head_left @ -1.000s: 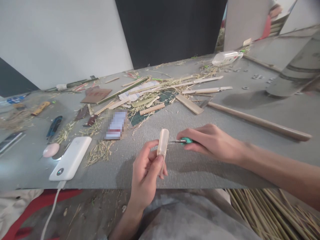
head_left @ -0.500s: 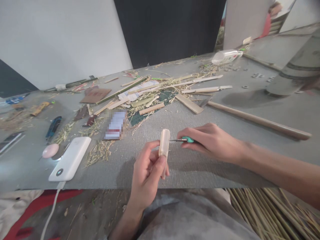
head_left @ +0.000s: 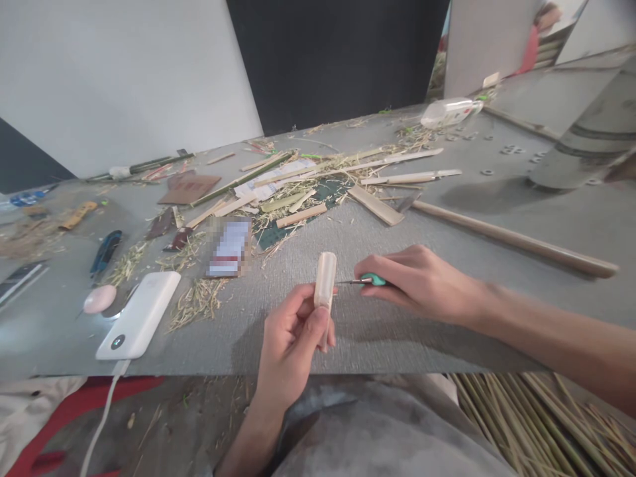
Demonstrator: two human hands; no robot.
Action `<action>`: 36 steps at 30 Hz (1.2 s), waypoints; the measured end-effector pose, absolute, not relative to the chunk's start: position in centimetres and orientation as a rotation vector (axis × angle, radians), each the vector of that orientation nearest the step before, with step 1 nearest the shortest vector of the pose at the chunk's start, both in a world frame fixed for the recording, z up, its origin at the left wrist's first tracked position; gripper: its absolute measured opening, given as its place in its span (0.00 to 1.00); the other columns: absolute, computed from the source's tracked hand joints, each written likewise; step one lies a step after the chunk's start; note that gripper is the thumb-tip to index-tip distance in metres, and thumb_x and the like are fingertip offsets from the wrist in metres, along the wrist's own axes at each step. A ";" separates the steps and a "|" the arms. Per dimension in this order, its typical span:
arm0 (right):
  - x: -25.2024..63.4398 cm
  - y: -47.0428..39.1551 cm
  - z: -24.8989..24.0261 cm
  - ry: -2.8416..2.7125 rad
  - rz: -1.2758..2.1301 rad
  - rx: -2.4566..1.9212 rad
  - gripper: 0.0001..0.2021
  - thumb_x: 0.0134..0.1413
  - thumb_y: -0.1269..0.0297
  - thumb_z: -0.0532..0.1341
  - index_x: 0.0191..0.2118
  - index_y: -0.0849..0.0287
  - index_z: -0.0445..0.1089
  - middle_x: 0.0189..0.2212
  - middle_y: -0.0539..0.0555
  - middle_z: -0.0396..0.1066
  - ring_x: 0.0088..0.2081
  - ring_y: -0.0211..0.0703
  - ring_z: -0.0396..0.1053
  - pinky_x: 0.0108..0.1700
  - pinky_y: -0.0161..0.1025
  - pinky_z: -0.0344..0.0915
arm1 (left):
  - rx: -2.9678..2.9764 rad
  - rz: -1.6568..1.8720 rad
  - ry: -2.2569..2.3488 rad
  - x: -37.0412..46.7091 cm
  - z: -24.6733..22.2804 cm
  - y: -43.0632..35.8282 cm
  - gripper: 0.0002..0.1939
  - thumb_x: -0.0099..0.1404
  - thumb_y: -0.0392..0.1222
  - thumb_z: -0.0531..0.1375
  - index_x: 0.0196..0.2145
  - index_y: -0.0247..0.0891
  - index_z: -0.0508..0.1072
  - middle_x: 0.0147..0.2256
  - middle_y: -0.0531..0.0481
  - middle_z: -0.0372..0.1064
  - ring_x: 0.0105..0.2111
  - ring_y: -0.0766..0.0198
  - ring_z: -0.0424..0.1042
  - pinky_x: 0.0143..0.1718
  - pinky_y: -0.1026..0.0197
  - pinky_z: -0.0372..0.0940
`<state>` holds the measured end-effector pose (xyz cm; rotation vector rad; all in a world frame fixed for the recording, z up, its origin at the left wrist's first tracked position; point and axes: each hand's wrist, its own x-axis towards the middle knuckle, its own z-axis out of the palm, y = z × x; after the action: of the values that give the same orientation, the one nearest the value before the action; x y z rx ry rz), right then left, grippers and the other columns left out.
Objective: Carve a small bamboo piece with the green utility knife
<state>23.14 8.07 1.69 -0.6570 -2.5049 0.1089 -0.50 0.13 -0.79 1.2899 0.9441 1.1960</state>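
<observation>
My left hand (head_left: 291, 348) holds a short pale bamboo piece (head_left: 325, 278) upright over the near edge of the grey table (head_left: 447, 331). In my right hand (head_left: 422, 281) is a small tool with a green handle (head_left: 373, 279); its thin metal tip (head_left: 348, 282) points left and touches the side of the bamboo piece. Both hands hover just above the tabletop.
A white power bank (head_left: 140, 314) with a cable and a pink oval object (head_left: 99, 299) lie at the left. Bamboo strips, shavings and a green cutting mat (head_left: 318, 199) litter the middle. A long wooden stick (head_left: 511, 240) lies at the right. Bamboo rods (head_left: 546, 424) are piled below the table's edge.
The bamboo piece has tilted slightly and risen a little in my left hand. The tool tip stays against its side.
</observation>
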 end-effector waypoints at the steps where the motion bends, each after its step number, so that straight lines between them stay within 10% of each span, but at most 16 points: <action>1: 23.1 8.1 1.7 -2.504 0.108 -0.658 0.13 0.77 0.54 0.52 0.46 0.58 0.65 0.26 0.46 0.68 0.23 0.34 0.60 0.28 0.35 0.53 | 1.293 1.193 0.945 -0.5 -0.7 0.1 0.12 0.77 0.48 0.58 0.51 0.39 0.75 0.24 0.55 0.67 0.23 0.71 0.63 0.26 0.68 0.60; 16: 23.3 8.2 1.4 -2.501 0.148 -0.692 0.14 0.77 0.53 0.52 0.47 0.59 0.66 0.26 0.46 0.67 0.23 0.34 0.60 0.27 0.35 0.51 | 1.326 1.064 0.987 -0.4 0.0 0.4 0.14 0.75 0.49 0.60 0.50 0.37 0.75 0.28 0.51 0.74 0.27 0.69 0.66 0.30 0.66 0.62; 36: 22.7 7.5 1.7 -2.531 0.117 -0.667 0.13 0.77 0.55 0.51 0.46 0.60 0.65 0.26 0.45 0.66 0.23 0.34 0.58 0.28 0.37 0.50 | 1.330 1.074 0.939 -0.3 -0.6 0.3 0.23 0.79 0.56 0.50 0.33 0.37 0.69 0.19 0.59 0.49 0.20 0.70 0.47 0.23 0.62 0.44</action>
<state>22.73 7.52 1.73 -0.6669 -2.5305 0.1170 -0.31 0.30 -0.56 1.3305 0.9385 1.0745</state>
